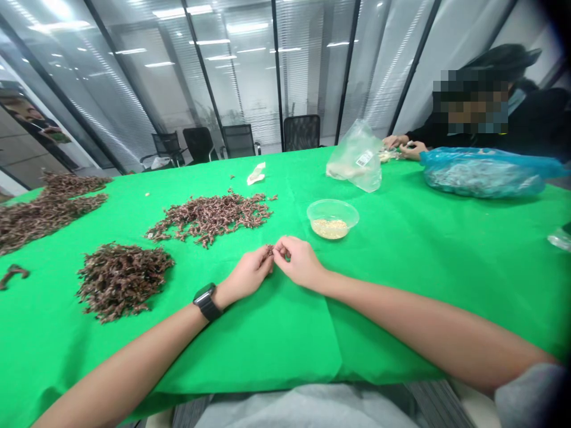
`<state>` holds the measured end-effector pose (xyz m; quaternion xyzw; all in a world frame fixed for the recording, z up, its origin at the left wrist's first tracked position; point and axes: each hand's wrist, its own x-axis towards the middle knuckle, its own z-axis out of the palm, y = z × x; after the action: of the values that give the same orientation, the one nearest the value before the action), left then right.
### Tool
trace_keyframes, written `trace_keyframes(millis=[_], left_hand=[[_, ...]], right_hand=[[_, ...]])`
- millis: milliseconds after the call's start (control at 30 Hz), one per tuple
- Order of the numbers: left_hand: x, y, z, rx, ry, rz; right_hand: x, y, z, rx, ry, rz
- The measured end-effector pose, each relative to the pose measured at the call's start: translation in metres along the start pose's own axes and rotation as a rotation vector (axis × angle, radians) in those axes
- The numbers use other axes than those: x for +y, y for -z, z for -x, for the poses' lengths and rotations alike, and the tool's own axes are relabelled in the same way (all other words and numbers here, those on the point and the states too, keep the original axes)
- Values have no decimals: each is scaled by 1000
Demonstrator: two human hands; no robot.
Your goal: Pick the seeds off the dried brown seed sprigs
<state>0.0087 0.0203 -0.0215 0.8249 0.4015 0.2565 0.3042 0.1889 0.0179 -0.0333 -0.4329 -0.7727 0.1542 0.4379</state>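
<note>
In the head view my left hand [250, 270], below a black watch, is closed in a pinch around a small dried brown twisted piece [270, 249]. The fingertips of my right hand [301, 261] are pinched together against that same piece, and most of it is hidden by the fingers. Just beyond my right hand stands a clear plastic bowl [313, 217] with small pale yellowish bits [330, 228] in its bottom. A loose spread of similar brown pieces [214, 215] lies past my left hand. A denser heap of them [122, 282] sits to its left.
More brown pieces [49, 208] cover the far left of the green tablecloth [267, 339]. Past the bowl are a clear plastic bag [357, 157] and a paper scrap [256, 173]. A blue bag [484, 172] lies near another person's hands [413, 148]. Chairs [302, 132] stand behind.
</note>
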Motion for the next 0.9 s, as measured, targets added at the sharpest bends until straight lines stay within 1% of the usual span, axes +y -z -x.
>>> trace_keyframes(millis=[233, 567, 700, 833, 900], left_hand=[[5, -2, 1, 13, -14, -62], [4, -3, 2, 0, -10, -40], [6, -2, 2, -6, -6, -17], [10, 0, 2, -33, 6, 13], [11, 1, 3, -52, 8, 38]], right_hand=[[-2, -1, 2, -7, 29, 41], [-2, 3, 4, -34, 81, 85], [-1, 1, 4, -28, 50, 68], [-1, 0, 3, -22, 1, 52], [-1, 0, 2, -23, -1, 54]])
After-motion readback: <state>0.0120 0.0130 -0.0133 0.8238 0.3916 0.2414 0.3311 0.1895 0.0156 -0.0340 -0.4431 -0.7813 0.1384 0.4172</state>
